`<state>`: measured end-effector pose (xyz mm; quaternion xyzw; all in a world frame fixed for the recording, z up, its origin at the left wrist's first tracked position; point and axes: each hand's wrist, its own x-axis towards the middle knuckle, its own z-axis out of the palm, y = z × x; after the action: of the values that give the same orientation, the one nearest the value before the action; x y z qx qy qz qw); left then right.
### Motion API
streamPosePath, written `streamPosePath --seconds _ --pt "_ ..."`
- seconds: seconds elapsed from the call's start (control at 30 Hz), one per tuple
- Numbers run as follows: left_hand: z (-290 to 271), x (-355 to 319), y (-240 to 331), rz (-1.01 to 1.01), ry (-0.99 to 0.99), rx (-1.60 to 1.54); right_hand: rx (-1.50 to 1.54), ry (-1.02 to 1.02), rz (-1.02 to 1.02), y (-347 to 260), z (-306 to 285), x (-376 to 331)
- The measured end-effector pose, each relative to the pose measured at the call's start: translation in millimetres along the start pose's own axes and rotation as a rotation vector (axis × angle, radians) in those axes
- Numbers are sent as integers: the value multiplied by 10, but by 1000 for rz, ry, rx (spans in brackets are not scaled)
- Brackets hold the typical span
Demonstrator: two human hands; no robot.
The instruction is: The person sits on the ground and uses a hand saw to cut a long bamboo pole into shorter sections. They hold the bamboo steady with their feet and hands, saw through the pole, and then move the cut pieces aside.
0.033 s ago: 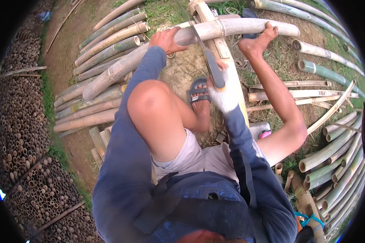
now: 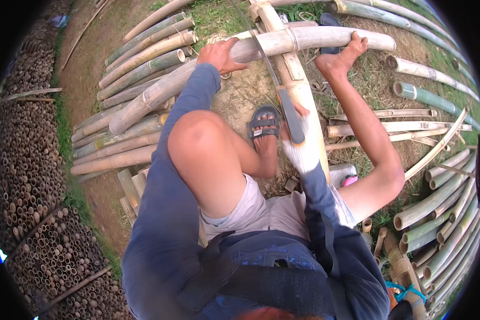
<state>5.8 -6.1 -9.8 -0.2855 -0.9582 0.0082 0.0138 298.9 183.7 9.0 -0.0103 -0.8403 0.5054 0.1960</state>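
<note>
No package, label, sign or screen was in view.

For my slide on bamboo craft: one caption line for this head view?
Seated person steadies a bamboo pole with bare left hand and bare foot while gloved right hand saws across it.
</note>
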Motion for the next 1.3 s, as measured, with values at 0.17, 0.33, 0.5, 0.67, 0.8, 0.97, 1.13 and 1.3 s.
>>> streamPosePath --seconds 0.17,0.33,0.5,0.67,0.8,0.97,1.13,1.3 --pt "83 32 -50 9 19 -25 72 54 127 -471 -554 -1424" --pt "-108 81 103 -73 -90 -73 164 116 236 -152 129 443" --pt "-244 101 156 -65 -118 -122 229 -44 317 208 447 1055" --pt "-132 146 51 -14 -60 -138 167 21 279 -211 -388 -1117" --pt "-90 151 38 -38 -70 -105 180 60 364 -561 -585 -1436" --pt "-180 94 144 -54 -42 -128 257 -20 275 50 231 734" --pt "-229 37 165 -52 -76 -93 184 25 145 259 475 852" --pt "-149 111 91 -39 -109 -141 220 -12 321 -493 -573 -1040"
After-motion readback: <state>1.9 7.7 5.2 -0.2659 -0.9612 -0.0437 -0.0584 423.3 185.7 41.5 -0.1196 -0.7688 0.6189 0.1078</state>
